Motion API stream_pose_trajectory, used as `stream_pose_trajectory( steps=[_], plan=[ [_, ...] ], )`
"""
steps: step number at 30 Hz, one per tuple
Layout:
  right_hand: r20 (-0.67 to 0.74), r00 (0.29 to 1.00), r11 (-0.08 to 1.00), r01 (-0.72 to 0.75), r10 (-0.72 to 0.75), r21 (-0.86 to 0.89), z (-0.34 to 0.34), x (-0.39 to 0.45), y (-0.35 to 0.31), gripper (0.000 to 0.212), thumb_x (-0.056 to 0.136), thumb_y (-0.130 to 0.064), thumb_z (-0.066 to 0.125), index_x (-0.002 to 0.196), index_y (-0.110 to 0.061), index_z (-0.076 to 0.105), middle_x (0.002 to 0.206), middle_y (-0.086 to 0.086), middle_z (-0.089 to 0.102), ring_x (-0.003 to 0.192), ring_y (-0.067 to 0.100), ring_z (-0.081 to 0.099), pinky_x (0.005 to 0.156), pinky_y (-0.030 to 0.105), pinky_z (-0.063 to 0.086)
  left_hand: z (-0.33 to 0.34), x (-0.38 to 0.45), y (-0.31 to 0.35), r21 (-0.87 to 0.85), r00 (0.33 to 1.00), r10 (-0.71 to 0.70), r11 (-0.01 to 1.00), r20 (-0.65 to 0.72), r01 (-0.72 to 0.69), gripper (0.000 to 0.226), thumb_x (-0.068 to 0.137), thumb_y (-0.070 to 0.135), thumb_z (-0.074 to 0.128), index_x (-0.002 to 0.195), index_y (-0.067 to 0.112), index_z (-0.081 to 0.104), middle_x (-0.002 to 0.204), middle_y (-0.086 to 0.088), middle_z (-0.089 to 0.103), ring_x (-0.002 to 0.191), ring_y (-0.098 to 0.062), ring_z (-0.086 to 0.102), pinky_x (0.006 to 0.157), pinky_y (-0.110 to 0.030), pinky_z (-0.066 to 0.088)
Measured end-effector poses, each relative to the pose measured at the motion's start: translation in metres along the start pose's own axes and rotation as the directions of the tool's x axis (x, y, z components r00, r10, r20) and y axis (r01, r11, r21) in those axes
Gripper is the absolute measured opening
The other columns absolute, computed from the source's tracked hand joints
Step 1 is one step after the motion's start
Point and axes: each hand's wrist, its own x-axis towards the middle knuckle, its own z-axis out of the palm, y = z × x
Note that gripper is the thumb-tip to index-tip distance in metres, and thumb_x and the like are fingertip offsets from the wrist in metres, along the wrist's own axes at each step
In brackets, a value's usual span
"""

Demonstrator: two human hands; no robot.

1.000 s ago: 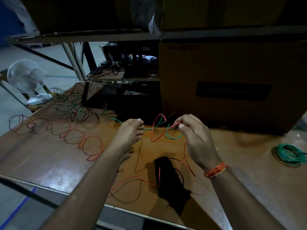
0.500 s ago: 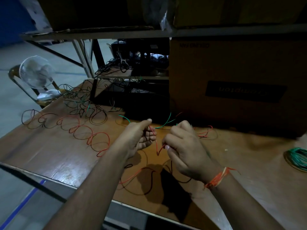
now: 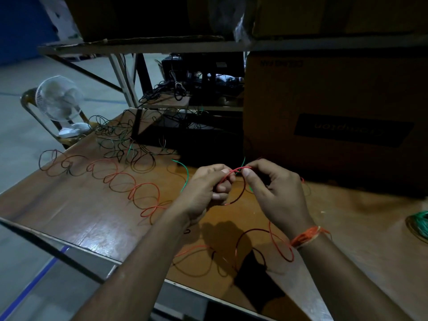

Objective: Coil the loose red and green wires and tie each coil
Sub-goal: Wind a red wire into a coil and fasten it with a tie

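Note:
A long red wire (image 3: 143, 193) lies in loose loops across the wooden table (image 3: 92, 212), and more of it curls below my wrists. My left hand (image 3: 208, 186) and my right hand (image 3: 271, 188) meet above the table's middle, each pinching the red wire's end together with a thin green wire (image 3: 185, 174). A small red loop hangs between the two hands. The green wire arcs out to the left of my left hand. A finished green coil (image 3: 420, 225) lies at the table's right edge.
A tangle of dark wires (image 3: 125, 144) sits at the table's far left. A large cardboard box (image 3: 335, 117) stands behind my hands. A small white fan (image 3: 60, 100) rests on a chair beyond the table. A shelf with boxes runs overhead.
Both hands have drawn close together and risen slightly. The open red and green loops seen a second ago have been pulled into a small loop between my fingers.

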Motion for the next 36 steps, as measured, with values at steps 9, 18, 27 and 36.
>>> stream_pose_trajectory(
  steps=[9,18,27,36],
  plan=[
    [0.158,0.983,0.987,-0.109,0.090,0.117,-0.002,0.009,-0.001,0.026,0.106,-0.030,0.050,0.102,-0.028,0.075,0.066,0.004,0.058,0.061,0.020,0.054,0.052,0.034,0.039,-0.001,-0.001,0.002,-0.171,0.997,0.067,0.983,-0.032,-0.071,0.034,0.108,0.014,0.033,0.083,0.005,0.054,0.055,0.004,0.025,0.044,-0.009,0.018,0.051,-0.030,0.015],
    [0.164,0.986,0.999,-0.036,0.034,0.010,0.003,0.022,-0.003,0.037,0.108,-0.032,0.043,0.076,-0.017,0.055,0.062,-0.004,0.046,0.055,0.010,0.042,0.049,0.029,0.031,-0.002,0.001,0.010,-0.330,0.995,0.010,0.944,0.102,0.024,0.033,0.102,0.015,0.032,0.077,0.010,0.053,0.057,0.004,0.022,0.044,-0.008,0.018,0.045,-0.026,0.020],
    [0.343,0.932,0.942,-0.216,0.120,0.256,0.001,0.029,-0.011,0.025,0.106,-0.038,0.045,0.098,-0.017,0.055,0.067,-0.005,0.051,0.055,0.012,0.043,0.050,0.034,0.036,-0.009,-0.001,0.021,-0.750,0.990,-0.017,0.651,0.141,0.118,0.027,0.099,0.022,0.038,0.075,0.016,0.049,0.053,0.011,0.031,0.041,-0.005,0.020,0.040,-0.021,0.019],
    [0.538,0.818,0.813,0.164,0.205,-0.559,0.005,0.006,-0.031,0.022,0.103,-0.032,0.051,0.122,-0.022,0.050,0.102,0.003,0.066,0.089,0.025,0.064,0.067,0.038,0.051,-0.021,0.010,0.028,-0.816,0.998,-0.025,0.577,-0.058,-0.033,0.026,0.107,0.022,0.035,0.099,0.011,0.057,0.057,0.010,0.040,0.041,-0.004,0.037,0.040,-0.016,0.030]
  ],
)
